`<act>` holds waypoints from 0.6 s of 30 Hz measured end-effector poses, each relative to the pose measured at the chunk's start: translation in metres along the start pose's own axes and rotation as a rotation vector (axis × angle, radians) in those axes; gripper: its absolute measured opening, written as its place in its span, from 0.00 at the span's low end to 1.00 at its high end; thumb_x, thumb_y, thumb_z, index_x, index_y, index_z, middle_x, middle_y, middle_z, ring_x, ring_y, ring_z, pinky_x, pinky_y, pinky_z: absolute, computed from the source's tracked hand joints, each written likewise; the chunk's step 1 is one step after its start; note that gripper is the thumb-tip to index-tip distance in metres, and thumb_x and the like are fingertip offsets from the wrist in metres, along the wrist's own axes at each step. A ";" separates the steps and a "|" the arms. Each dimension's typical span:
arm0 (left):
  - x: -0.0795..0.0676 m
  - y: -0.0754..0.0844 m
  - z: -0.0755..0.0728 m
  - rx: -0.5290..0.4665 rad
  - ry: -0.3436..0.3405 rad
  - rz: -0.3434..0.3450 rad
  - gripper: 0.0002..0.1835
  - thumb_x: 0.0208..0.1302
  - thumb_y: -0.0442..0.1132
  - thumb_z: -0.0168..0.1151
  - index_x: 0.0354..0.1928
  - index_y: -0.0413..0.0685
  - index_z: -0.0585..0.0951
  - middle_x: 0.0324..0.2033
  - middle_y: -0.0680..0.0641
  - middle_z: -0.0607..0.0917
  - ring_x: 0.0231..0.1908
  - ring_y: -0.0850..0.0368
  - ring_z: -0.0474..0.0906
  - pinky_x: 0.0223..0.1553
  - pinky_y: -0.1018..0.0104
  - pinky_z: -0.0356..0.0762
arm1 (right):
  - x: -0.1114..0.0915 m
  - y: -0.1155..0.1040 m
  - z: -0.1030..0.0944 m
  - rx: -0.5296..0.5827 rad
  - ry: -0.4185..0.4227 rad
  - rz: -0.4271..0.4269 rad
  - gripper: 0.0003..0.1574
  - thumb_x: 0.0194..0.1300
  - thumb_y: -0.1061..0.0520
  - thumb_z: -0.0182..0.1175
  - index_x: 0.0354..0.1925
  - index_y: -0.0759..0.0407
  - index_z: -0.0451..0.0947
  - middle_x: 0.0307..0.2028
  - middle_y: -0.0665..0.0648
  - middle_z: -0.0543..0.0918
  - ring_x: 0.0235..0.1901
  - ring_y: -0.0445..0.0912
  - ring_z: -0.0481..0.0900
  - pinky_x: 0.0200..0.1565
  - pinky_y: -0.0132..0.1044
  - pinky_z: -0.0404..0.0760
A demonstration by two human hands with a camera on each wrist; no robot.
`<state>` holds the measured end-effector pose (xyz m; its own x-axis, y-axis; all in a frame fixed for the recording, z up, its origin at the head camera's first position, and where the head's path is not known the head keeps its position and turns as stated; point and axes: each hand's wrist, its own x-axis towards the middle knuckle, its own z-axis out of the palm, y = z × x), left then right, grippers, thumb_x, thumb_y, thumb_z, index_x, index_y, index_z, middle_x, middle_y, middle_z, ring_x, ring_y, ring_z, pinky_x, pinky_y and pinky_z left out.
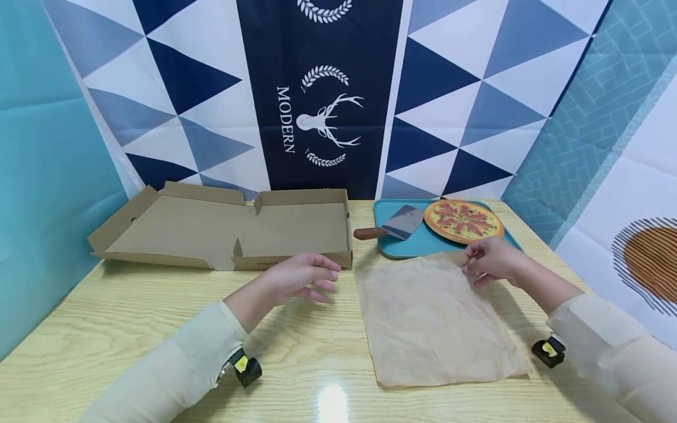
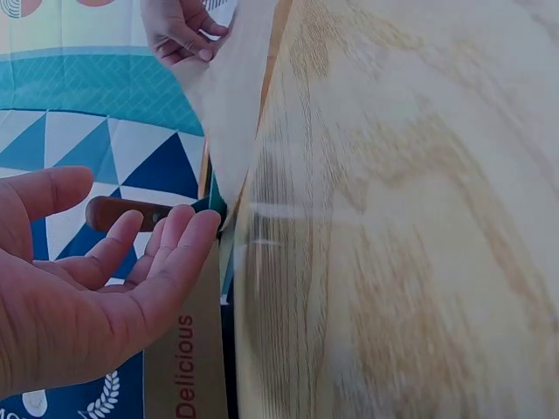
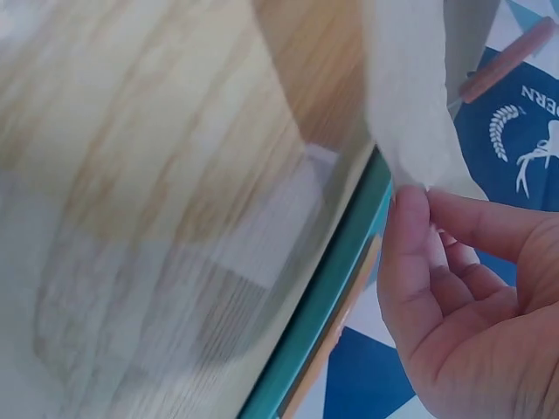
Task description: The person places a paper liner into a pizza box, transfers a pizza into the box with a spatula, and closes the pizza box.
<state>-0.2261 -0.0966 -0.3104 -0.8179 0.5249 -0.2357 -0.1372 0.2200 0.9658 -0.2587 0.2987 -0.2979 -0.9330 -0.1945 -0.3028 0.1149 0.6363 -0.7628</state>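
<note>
A sheet of brown parchment paper [image 1: 433,320] lies on the right half of the table, its far right corner lifted. My right hand [image 1: 492,261] pinches that corner between thumb and forefinger, as the right wrist view also shows at the paper's edge [image 3: 415,113]. Left of the paper my left hand [image 1: 304,277] hovers over the table with fingers spread and nothing in them. In the left wrist view the left hand [image 2: 96,279] is apart from the paper [image 2: 231,96], and the spatula's wooden handle [image 2: 127,212] appears behind its fingers.
An opened cardboard pizza box [image 1: 296,229] lies at the back left. Behind the paper is a blue tray [image 1: 396,249] bearing a pizza [image 1: 462,221] and a metal spatula [image 1: 404,222], whose handle sticks out over the tray's left rim. Patterned cloth walls enclose the wooden table [image 1: 296,364].
</note>
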 end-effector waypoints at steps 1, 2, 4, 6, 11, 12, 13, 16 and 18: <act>0.000 0.000 0.000 -0.004 0.001 -0.002 0.21 0.71 0.34 0.53 0.62 0.28 0.69 0.57 0.33 0.72 0.54 0.38 0.75 0.51 0.51 0.78 | 0.000 0.000 -0.001 0.006 0.002 -0.003 0.07 0.63 0.71 0.58 0.38 0.68 0.68 0.31 0.55 0.79 0.29 0.44 0.77 0.34 0.43 0.85; 0.000 0.001 0.001 -0.006 0.003 -0.003 0.21 0.71 0.34 0.53 0.61 0.28 0.69 0.57 0.33 0.72 0.54 0.38 0.75 0.51 0.51 0.78 | -0.001 0.000 -0.001 0.012 0.001 -0.010 0.07 0.63 0.71 0.58 0.38 0.68 0.68 0.31 0.55 0.79 0.29 0.44 0.78 0.34 0.43 0.85; 0.000 0.001 0.001 -0.009 0.007 -0.004 0.21 0.71 0.34 0.53 0.61 0.28 0.69 0.56 0.33 0.73 0.53 0.38 0.76 0.51 0.51 0.79 | -0.002 -0.001 -0.002 0.018 0.001 -0.019 0.07 0.63 0.71 0.57 0.38 0.69 0.68 0.32 0.55 0.80 0.30 0.44 0.79 0.35 0.42 0.85; 0.000 0.001 0.001 -0.007 0.006 -0.005 0.21 0.71 0.34 0.53 0.61 0.28 0.69 0.57 0.33 0.72 0.53 0.39 0.76 0.51 0.51 0.78 | -0.004 -0.001 -0.004 0.028 0.002 -0.030 0.07 0.63 0.71 0.57 0.38 0.69 0.68 0.32 0.54 0.81 0.30 0.44 0.80 0.35 0.42 0.85; 0.001 0.004 0.002 -0.002 0.002 -0.003 0.21 0.72 0.34 0.52 0.62 0.28 0.69 0.58 0.33 0.72 0.54 0.39 0.75 0.52 0.50 0.78 | -0.009 -0.004 -0.009 0.042 0.010 -0.076 0.06 0.64 0.71 0.58 0.36 0.69 0.68 0.32 0.55 0.81 0.30 0.44 0.80 0.36 0.41 0.85; 0.002 0.004 0.002 -0.005 0.004 -0.003 0.21 0.72 0.34 0.52 0.62 0.28 0.69 0.58 0.33 0.72 0.55 0.38 0.75 0.52 0.50 0.78 | -0.011 -0.005 -0.010 0.045 0.013 -0.083 0.06 0.64 0.70 0.58 0.35 0.68 0.69 0.31 0.55 0.81 0.30 0.44 0.80 0.36 0.41 0.85; 0.002 0.004 0.003 -0.006 0.005 -0.003 0.21 0.72 0.34 0.52 0.62 0.28 0.68 0.58 0.33 0.72 0.55 0.38 0.75 0.52 0.51 0.78 | -0.012 -0.006 -0.010 0.047 0.018 -0.086 0.07 0.64 0.70 0.59 0.35 0.68 0.69 0.31 0.55 0.81 0.29 0.44 0.80 0.36 0.41 0.85; 0.005 0.004 0.006 -0.013 0.015 0.001 0.22 0.71 0.34 0.54 0.62 0.28 0.68 0.58 0.32 0.72 0.55 0.38 0.75 0.52 0.51 0.78 | -0.015 -0.009 -0.011 0.050 0.034 -0.096 0.06 0.64 0.69 0.60 0.36 0.69 0.70 0.31 0.55 0.81 0.28 0.45 0.81 0.35 0.40 0.85; 0.006 0.002 0.009 -0.017 0.024 0.000 0.24 0.70 0.34 0.56 0.63 0.28 0.67 0.58 0.33 0.73 0.55 0.38 0.75 0.52 0.53 0.78 | -0.017 -0.010 -0.011 0.057 0.048 -0.096 0.07 0.64 0.68 0.61 0.37 0.69 0.71 0.31 0.55 0.81 0.28 0.45 0.81 0.36 0.39 0.85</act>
<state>-0.2268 -0.0857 -0.3106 -0.8310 0.5051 -0.2330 -0.1465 0.2054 0.9677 -0.2476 0.3036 -0.2786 -0.9558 -0.2154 -0.2003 0.0426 0.5726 -0.8187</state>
